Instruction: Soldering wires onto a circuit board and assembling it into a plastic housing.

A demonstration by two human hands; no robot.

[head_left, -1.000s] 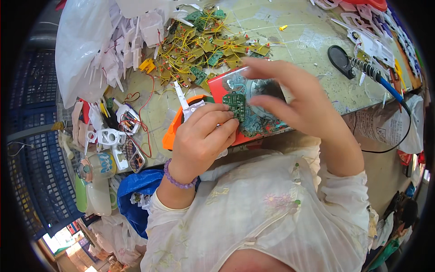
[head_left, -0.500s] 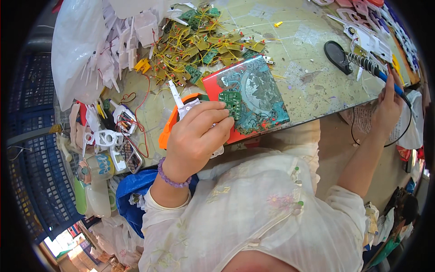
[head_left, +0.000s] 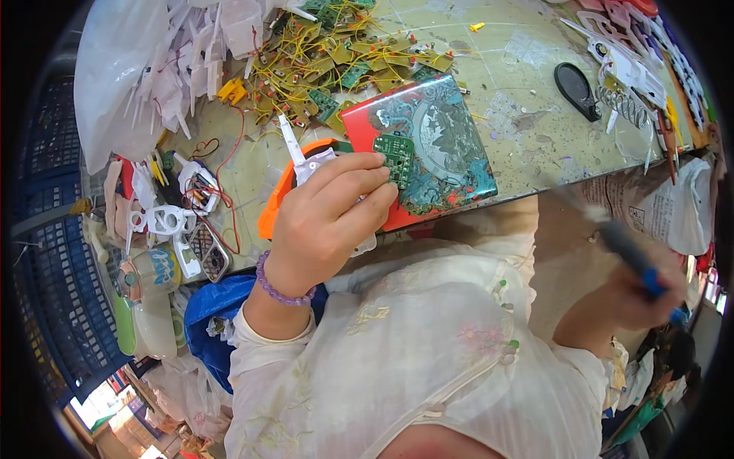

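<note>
My left hand [head_left: 325,214], a purple bead bracelet at its wrist, pinches the near edge of a green circuit board [head_left: 394,158]. The board lies over a red and teal patterned flat case [head_left: 451,141]. Partly under that hand are a white plastic part [head_left: 291,145] with a long prong and an orange curved piece [head_left: 277,205]; whether the hand also grips them is hidden. Off the table's near edge at right, my right hand [head_left: 650,291] is closed around the handle of a soldering iron [head_left: 625,246]. Motion smears both, and the iron's tip points up-left toward the table.
Wired circuit boards [head_left: 329,65] pile up at the back, beside white plastic parts in a plastic bag [head_left: 122,84]. A coiled spring stand [head_left: 623,105] and a black round lid [head_left: 575,88] are at right. Red wires [head_left: 235,180], white frames and a bottle [head_left: 157,271] crowd the left edge.
My right hand has drawn the soldering iron out of the coiled spring stand and moved it down, nearer my body. My left hand keeps its hold on the board, and the whole view has shifted slightly.
</note>
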